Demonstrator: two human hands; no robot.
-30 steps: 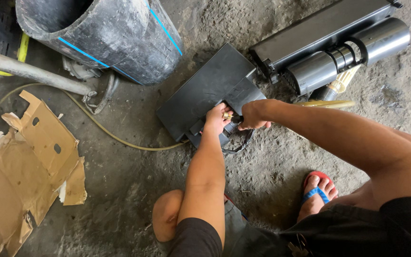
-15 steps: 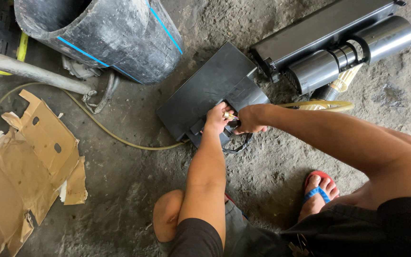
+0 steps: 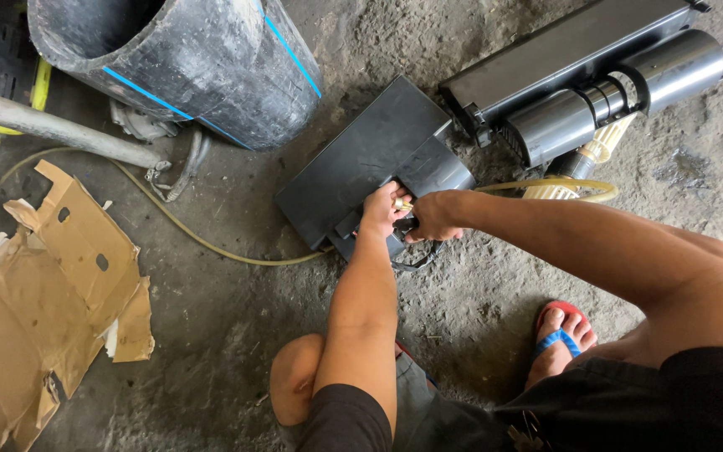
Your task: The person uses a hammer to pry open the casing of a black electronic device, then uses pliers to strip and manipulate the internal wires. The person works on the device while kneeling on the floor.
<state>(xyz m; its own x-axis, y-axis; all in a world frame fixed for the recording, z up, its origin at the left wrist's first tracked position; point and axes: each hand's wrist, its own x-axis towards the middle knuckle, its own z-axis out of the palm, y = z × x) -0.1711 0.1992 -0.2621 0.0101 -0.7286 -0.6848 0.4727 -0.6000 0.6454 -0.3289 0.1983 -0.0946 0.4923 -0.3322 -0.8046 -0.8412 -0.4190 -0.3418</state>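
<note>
left hand (image 3: 385,209): fingers pinched on small brass fitting (image 3: 401,203) at black panel (image 3: 361,163) edge
right hand (image 3: 434,216): closed around fitting area, touching left
tip: hold panel steady, turn fitting straight

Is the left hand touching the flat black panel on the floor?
Touching. The head view shows the left hand resting on the black panel at its lower edge, no gap visible, beside the right hand.

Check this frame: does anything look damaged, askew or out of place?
Yes. The cardboard at left is torn and crumpled flat on the concrete floor. Both hands, left hand and right hand, meet at the dark flat panel, which lies skewed on the floor.
</note>
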